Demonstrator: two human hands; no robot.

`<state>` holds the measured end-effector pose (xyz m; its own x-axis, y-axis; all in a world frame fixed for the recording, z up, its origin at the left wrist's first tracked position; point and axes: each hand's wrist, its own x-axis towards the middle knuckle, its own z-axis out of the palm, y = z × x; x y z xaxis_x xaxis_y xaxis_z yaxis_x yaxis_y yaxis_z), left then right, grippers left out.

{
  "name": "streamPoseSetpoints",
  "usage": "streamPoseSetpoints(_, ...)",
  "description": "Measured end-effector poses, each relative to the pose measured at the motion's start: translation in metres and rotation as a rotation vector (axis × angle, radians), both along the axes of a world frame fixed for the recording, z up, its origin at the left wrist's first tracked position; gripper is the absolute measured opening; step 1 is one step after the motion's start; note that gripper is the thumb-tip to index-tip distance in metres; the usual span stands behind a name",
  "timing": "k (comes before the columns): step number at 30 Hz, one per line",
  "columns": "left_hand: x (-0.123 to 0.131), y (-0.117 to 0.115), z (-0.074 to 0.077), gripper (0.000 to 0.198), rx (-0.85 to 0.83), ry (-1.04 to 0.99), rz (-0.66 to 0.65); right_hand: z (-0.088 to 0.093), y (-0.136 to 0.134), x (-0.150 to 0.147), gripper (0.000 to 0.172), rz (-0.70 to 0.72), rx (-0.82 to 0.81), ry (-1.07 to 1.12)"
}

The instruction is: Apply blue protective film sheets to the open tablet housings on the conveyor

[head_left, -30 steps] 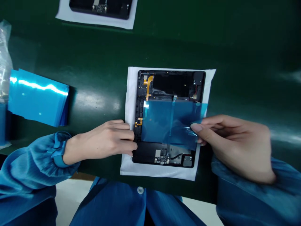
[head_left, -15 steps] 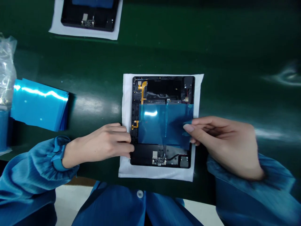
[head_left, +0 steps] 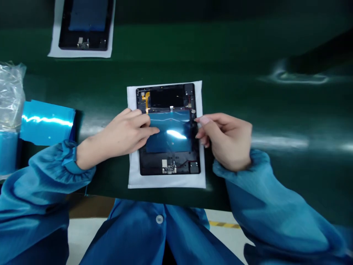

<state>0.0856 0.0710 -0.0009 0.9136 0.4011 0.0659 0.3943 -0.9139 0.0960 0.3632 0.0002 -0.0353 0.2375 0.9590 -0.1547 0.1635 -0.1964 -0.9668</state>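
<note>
An opened tablet (head_left: 154, 162) lies in front of me, its inside showing, on a white cloth (head_left: 168, 182). Over its middle lies a sheet of blue film (head_left: 171, 145), flat and shiny. My left hand (head_left: 127, 129) reaches across the tablet's left side. Its index finger is stretched out and touches the film near the left edge, and the other fingers are loosely bent. At the tablet's right edge, my right hand (head_left: 226, 138) has thumb and index finger pinched together. Whatever sits between those fingertips is too small to make out.
A stack of blue film sheets (head_left: 48, 127) lies to the left, beside a clear plastic bag (head_left: 11, 95). At the upper left, a second opened tablet (head_left: 71, 38) with blue film rests on its own white cloth (head_left: 53, 42). The green tabletop (head_left: 234, 84) reflects light on the right.
My left hand has moved from the tablet's left edge onto the film. The film, lifted at its right edge before, now lies flat. My view has shifted, so the tablet appears further left.
</note>
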Motion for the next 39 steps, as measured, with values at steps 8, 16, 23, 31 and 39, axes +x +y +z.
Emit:
streamPoseSetpoints(8,0.035,0.010,0.007,0.060,-0.015,0.266,-0.064,0.002,0.018,-0.015,0.031,0.056,0.009,0.051)
streamPoseSetpoints(16,0.039,0.006,-0.004,0.062,-0.085,0.285,0.057,-0.018,0.029,-0.013,0.044,0.167,0.082,-0.079)
streamPoseSetpoints(23,-0.038,0.017,-0.023,0.099,-0.251,-0.079,0.422,-0.006,0.013,-0.032,0.036,0.626,0.503,-0.711)
streamPoseSetpoints(31,-0.055,0.022,-0.042,0.145,-0.379,0.063,0.414,0.003,0.055,-0.059,0.058,0.960,0.501,-1.214)
streamPoseSetpoints(39,-0.048,0.020,-0.039,0.145,-0.363,0.086,0.416,0.000,0.030,-0.051,0.066,1.013,0.630,-1.240)
